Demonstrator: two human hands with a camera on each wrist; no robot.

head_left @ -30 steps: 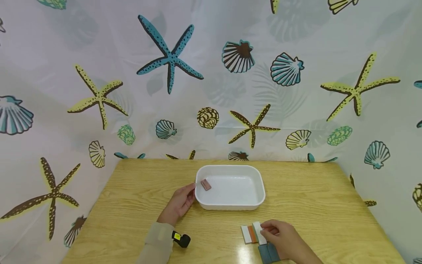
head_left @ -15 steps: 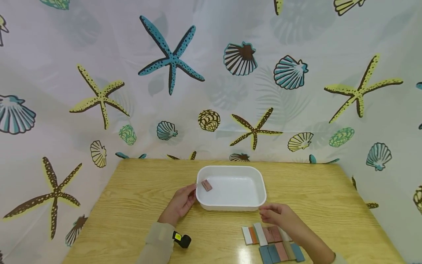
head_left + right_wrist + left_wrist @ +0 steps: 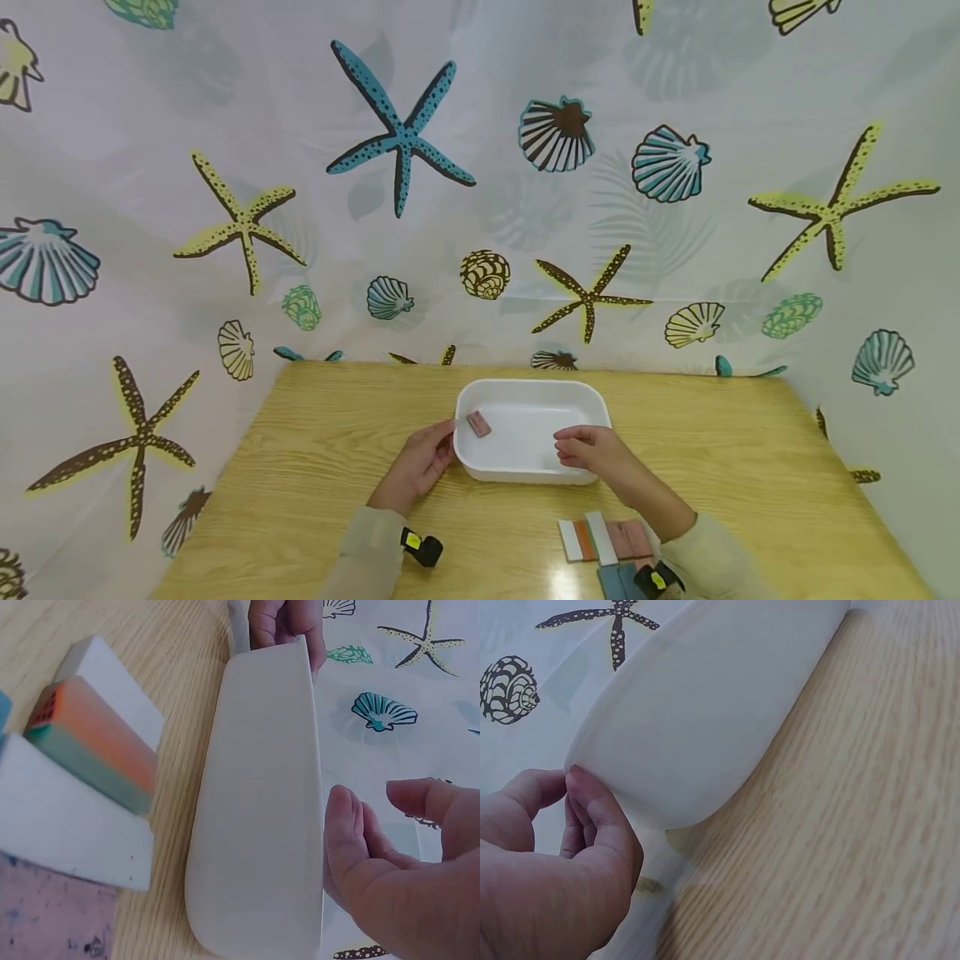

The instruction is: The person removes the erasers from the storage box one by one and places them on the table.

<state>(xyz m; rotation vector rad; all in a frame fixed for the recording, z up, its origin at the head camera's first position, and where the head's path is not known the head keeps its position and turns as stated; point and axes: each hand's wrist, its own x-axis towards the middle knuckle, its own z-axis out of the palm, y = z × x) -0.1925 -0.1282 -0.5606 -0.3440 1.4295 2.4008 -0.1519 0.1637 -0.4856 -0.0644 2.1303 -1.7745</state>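
Observation:
A white rectangular tub (image 3: 532,384) stands on the table, with one small pink block (image 3: 478,423) inside near its left end. My left hand (image 3: 420,462) pinches the tub's left rim between thumb and fingers; the left wrist view shows the fingertips at the edge of the outer wall (image 3: 705,712). Over the tub's front right part hovers my right hand (image 3: 596,454). Its fingers are loosely bent, and in the right wrist view a gap separates thumb from fingers with nothing between them.
In front of the tub, rows of small flat blocks lie side by side: white (image 3: 570,540), orange and green (image 3: 584,540), pink (image 3: 630,539) and blue (image 3: 611,581). My right forearm covers some. A shell-patterned cloth (image 3: 450,208) hangs behind the wooden table (image 3: 360,392).
My right hand has moved from the blocks up past the tub's front right corner to above its inside. The left hand stays at the rim. The view has shifted slightly.

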